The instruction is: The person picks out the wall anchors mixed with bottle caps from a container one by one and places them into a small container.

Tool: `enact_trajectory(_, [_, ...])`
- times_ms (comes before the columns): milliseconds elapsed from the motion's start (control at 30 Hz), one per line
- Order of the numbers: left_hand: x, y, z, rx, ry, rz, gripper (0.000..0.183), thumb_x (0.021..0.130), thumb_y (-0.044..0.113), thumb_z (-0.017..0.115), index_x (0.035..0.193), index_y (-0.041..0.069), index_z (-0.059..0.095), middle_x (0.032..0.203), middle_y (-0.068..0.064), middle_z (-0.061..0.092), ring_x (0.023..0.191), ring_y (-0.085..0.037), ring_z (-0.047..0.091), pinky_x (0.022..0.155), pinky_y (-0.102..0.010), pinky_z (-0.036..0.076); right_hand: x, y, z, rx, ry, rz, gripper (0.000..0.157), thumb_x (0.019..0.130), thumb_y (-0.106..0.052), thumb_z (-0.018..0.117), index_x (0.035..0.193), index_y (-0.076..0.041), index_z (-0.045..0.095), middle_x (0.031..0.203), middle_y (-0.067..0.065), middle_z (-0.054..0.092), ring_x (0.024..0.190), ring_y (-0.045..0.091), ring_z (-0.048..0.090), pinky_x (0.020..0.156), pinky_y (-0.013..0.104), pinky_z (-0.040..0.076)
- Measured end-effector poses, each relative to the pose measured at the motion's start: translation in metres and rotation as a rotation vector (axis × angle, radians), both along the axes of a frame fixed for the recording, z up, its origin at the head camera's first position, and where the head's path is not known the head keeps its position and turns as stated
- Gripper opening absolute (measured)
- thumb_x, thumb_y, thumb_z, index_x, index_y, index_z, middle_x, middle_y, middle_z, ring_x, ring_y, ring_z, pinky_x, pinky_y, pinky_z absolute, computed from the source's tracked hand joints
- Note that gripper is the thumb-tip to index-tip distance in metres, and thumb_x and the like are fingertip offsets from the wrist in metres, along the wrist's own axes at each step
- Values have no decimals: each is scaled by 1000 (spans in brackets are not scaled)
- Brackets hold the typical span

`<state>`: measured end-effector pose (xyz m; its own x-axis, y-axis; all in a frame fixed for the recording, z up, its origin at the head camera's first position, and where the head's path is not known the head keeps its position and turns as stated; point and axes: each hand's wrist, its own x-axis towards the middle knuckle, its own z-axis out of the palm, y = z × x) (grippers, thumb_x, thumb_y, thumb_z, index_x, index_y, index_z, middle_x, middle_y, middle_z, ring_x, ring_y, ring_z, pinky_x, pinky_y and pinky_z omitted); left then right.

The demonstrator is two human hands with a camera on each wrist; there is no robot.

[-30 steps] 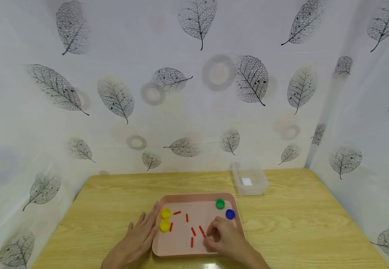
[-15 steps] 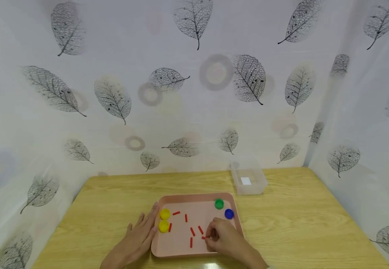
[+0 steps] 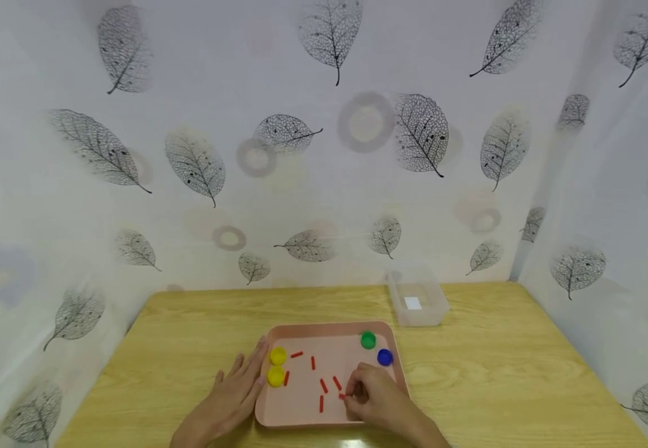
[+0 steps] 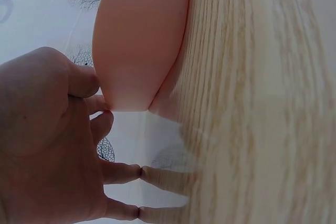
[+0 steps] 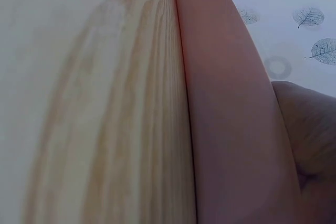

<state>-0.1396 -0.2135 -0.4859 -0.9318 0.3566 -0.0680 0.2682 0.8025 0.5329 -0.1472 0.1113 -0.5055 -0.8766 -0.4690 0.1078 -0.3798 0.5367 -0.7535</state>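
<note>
A pink tray [image 3: 301,420] lies on the table, with several short red sticks [image 3: 321,404] scattered in it. Inside its right front part, my right hand [image 3: 380,398] pinches one small red stick [image 3: 342,396] between thumb and forefinger; one end pokes out to the left. In the right wrist view the tray wall hides most of that hand [image 5: 310,145]. My left hand [image 3: 226,398] rests against the tray's left edge with fingers extended. Its fingertips touch the outer tray wall [image 4: 139,40] in the left wrist view.
Two round yellow caps [image 3: 276,376] sit at the tray's left side. A green cap [image 3: 368,340] and a blue cap [image 3: 385,357] are at its right. Behind the tray stands a clear plastic box [image 3: 419,316] on the wooden table [image 3: 497,361]. A leaf-patterned curtain [image 3: 335,186] hangs behind.
The red stick at my right fingertips has turned from slanting to nearly level and is now pinched. My left hand stays at the tray's edge. The head view shifts slightly.
</note>
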Motion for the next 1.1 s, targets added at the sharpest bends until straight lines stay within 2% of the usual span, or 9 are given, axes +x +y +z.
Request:
enact_trajectory(167, [-1,1,1,-11,2,12,58,114,35,32,167,21,14,171,-2,13,148,-55,21,103,-87,12,1,2,0,-30,57,-2,12,86,-13,79,83,-17,68,82,-10,56,76,3,54,63,20,50])
enact_trajectory(400, [-2,1,3,-6,11,-8,58,114,34,33,166,18,14,171,-4,12,148,-56,20,102,-87,12,-1,4,4,-64,191,-17,17,84,-11,82,81,-17,67,81,-12,57,74,-1,54,63,20,52])
enact_trajectory(700, [-3,0,3,3,3,-19,59,114,35,32,166,17,13,171,-5,11,148,-57,19,101,-88,11,-8,14,16,-157,345,-17,22,81,5,78,84,-14,67,79,-10,56,70,3,48,59,19,48])
enact_trajectory(833, [-3,-2,3,7,5,-18,59,114,34,33,166,16,13,171,-6,11,147,-57,19,101,-88,11,-14,19,20,-180,381,-26,21,83,5,78,85,-13,67,80,-8,56,68,3,47,56,19,47])
enact_trajectory(1100, [-1,-1,0,18,-8,-13,59,114,34,32,166,17,11,171,-5,12,147,-58,19,101,-88,9,-24,34,29,-170,428,-93,15,83,2,78,86,-10,69,80,-6,58,64,18,55,54,22,48])
